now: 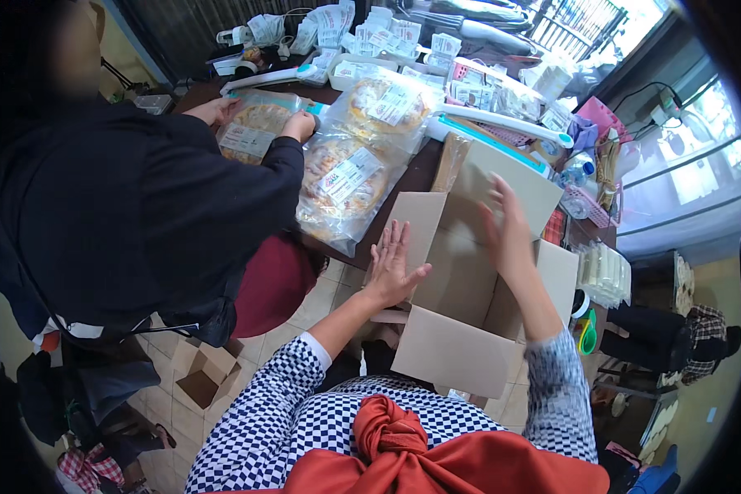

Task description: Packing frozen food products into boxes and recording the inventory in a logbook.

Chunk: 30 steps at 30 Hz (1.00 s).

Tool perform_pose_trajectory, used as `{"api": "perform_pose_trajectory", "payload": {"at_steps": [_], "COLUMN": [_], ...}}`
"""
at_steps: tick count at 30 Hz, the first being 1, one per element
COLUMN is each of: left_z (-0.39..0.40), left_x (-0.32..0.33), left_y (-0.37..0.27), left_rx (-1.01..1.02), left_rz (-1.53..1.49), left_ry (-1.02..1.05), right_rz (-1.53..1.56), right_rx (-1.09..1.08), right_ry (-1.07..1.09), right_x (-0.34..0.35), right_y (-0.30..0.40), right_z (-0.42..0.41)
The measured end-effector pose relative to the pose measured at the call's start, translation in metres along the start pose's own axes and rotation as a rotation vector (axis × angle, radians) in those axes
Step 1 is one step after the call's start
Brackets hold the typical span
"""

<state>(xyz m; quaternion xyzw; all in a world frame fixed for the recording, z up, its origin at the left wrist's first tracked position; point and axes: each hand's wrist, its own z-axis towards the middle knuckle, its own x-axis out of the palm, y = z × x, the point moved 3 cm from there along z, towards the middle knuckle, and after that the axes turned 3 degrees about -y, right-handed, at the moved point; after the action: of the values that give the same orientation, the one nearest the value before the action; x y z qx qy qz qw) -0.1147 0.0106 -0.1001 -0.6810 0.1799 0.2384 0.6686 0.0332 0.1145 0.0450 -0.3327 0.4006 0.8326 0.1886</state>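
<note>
An open cardboard box (469,265) stands before me, its flaps spread outward and its visible inside bare. My left hand (395,268), fingers apart, is at the left flap and holds nothing. Above the box's right part is my right hand (503,225), slightly blurred, fingers apart and nothing in it. Left of the box, bagged pizzas (346,185) with printed labels lie on the dark table (417,179). Beside them a person in black (148,179) holds another bagged pizza (253,126) with both hands.
Impulse sealers (500,123) lie behind the box, near stacks of labels (376,37). A pink basket (586,204) with bottles and a bundle of clear packets (604,275) are at the right. On the tiled floor sits a small open box (204,376). Another person (673,339) is at far right.
</note>
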Motion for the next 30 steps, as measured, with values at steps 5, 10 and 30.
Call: {"api": "perform_pose_trajectory", "payload": {"at_steps": [5,10,30], "left_z": [-0.009,-0.081,-0.094], "left_x": [-0.031,-0.106,-0.13], "left_y": [-0.04,-0.022,-0.108], "left_rx": [0.171,0.146,-0.273], "left_rz": [0.055,-0.175,-1.935], "left_ry": [-0.201,-0.318,0.348], "right_rz": [0.144,0.776,0.854], "right_rx": [0.632,1.319,0.147], "right_ry": [0.135,0.107,0.125], "right_x": [0.151,0.258,-0.039], "right_y": [-0.104,-0.133,0.197], "right_z": [0.105,0.122,0.169]}}
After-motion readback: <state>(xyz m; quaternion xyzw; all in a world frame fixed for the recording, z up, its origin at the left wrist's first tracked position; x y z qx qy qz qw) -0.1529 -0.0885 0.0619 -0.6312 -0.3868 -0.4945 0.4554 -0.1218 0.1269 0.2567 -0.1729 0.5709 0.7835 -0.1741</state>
